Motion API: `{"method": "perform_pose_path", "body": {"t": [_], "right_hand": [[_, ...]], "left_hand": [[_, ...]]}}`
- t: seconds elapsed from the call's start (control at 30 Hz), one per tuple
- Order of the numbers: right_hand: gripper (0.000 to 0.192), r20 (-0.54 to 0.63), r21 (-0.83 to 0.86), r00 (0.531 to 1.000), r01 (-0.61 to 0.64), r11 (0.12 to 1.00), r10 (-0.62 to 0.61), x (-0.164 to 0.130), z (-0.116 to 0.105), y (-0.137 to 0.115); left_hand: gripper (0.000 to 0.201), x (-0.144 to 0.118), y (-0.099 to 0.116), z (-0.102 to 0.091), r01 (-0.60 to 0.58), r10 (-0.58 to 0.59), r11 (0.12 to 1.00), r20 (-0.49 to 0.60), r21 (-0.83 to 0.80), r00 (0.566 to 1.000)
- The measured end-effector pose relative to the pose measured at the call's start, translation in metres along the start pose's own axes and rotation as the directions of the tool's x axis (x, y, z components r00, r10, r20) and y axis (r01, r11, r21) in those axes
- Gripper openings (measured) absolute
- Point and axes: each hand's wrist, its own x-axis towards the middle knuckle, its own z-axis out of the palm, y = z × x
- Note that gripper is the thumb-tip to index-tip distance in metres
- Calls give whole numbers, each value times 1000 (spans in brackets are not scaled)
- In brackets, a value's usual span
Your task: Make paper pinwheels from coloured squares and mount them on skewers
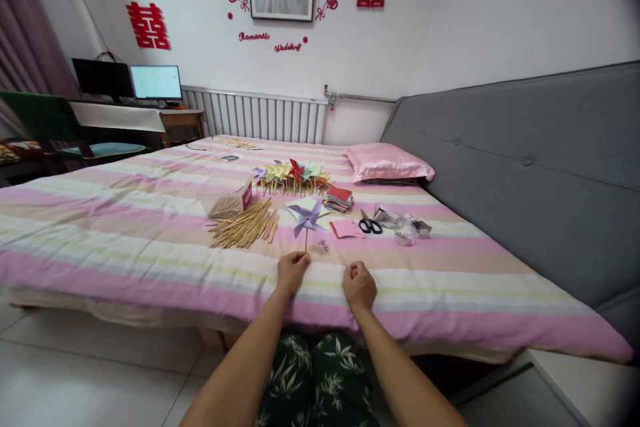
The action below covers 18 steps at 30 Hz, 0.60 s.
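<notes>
My left hand (291,271) grips the lower end of a thin wooden stick that carries a lilac paper pinwheel (306,217), which lies on the striped bed (150,240). My right hand (359,285) rests on the bedcover beside it, fingers curled into a loose fist; whether something small is pinched in it I cannot tell. A few small pins (323,244) lie just past the hands. Beyond them are a pink paper square (345,229), black scissors (371,225) and a stack of coloured paper (339,199).
A heap of wooden sticks (246,225) and a box of sticks (229,204) lie to the left. Finished pinwheels (293,175) are piled farther back. Clear plastic containers (404,225), a pink pillow (387,163) and a grey headboard (525,167) are on the right; a desk with monitors (140,83) stands far left.
</notes>
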Motion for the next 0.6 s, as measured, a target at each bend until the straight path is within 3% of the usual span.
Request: {"method": "perform_pose_path", "body": {"t": [0.6], "right_hand": [[12, 5, -2, 1000, 4, 1000, -4, 0, 0, 0]], "left_hand": [[24, 0, 1, 1, 2, -2, 1000, -6, -3, 1000]]}}
